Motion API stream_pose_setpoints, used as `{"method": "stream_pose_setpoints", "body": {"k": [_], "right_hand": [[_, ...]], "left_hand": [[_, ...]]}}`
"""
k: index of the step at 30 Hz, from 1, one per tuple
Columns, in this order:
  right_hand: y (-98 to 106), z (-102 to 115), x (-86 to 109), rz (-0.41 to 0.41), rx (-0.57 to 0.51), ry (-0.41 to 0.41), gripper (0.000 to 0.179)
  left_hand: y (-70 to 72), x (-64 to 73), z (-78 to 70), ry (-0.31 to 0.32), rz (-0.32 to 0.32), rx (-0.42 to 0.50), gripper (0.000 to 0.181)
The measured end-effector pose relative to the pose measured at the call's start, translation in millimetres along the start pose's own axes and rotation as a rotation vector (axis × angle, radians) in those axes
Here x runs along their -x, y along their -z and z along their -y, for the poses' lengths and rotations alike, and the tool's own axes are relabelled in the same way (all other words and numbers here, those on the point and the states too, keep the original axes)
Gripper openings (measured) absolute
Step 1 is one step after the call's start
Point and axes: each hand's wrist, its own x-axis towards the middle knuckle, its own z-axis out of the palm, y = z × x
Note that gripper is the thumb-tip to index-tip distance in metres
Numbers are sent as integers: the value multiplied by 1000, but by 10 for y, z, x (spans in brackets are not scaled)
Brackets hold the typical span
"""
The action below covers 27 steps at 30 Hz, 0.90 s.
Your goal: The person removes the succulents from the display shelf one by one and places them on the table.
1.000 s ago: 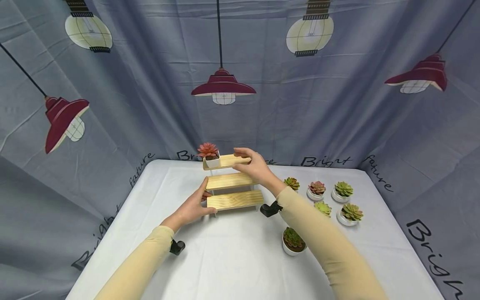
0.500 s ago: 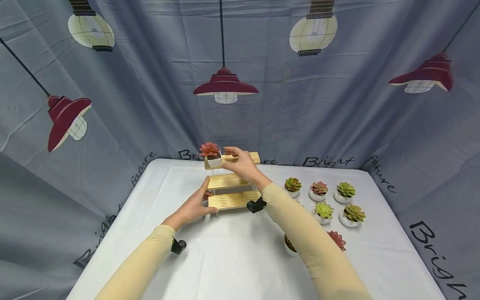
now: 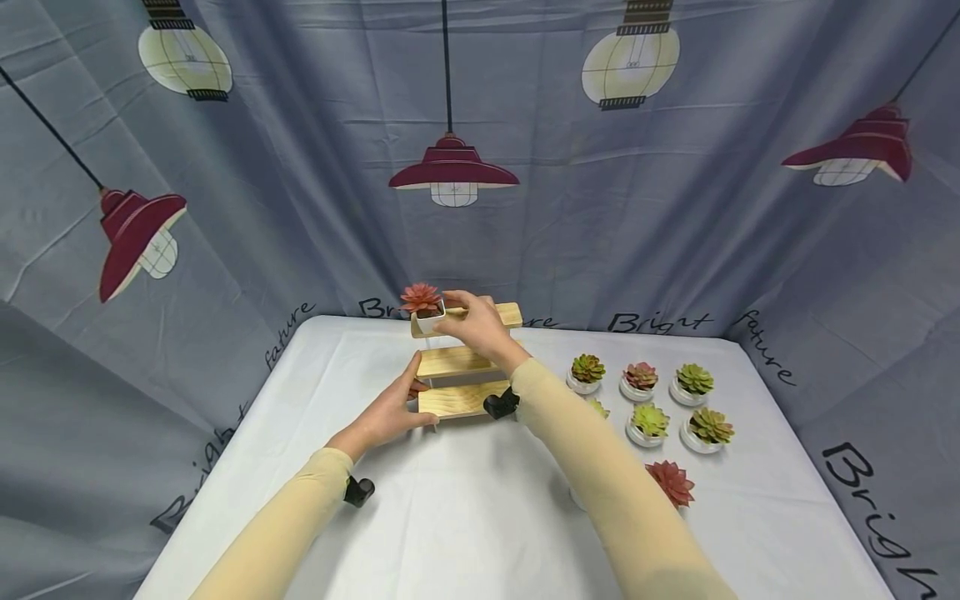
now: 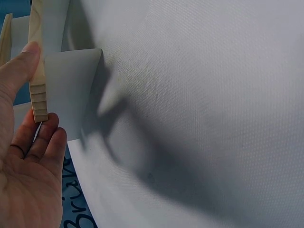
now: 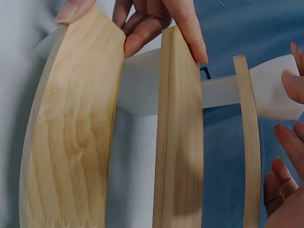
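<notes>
A three-tier wooden shelf [image 3: 454, 402] with white side supports stands at the back of the table. My left hand [image 3: 382, 415] grips its left end, the thumb at the lowest plank [image 4: 38, 71] and the fingers behind. On the left end of the top plank [image 3: 510, 315] is a white pot [image 3: 429, 323] holding a red succulent [image 3: 422, 297]. My right hand [image 3: 482, 329] pinches that pot from its right side, thumb in front. In the right wrist view the pot [image 5: 273, 83] sits between its thumb and fingers, partly cut off by the frame edge.
Several potted succulents stand on the right of the white table [image 3: 465, 517], among them a light green one [image 3: 648, 420] and a red one [image 3: 671, 482]. My right forearm hides part of that group. A grey curtain [image 3: 300, 167] hangs behind the table.
My right hand has moved left along the top plank and taken hold of the pot with the red succulent. The left hand has stayed on the shelf end.
</notes>
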Motion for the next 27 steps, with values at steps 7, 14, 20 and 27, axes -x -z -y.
{"method": "stream_pose_setpoints", "body": {"k": [7,14,20,27], "right_hand": [[-50,4,-32,-2,9,-7,67],[-69,17,-48,-7,12,-14,64],[-68,18,-50,-14,22,-3,61],[-81,1,-46,-19,39,-1,59]], "left_hand": [[3,-8,-3,-7,-2,2,121],[8,-12,4,-16,-5,-3,122],[6,-19,15,-21,-7,-2,121],[-2,-15,16,-10,-9,-6,122]]}}
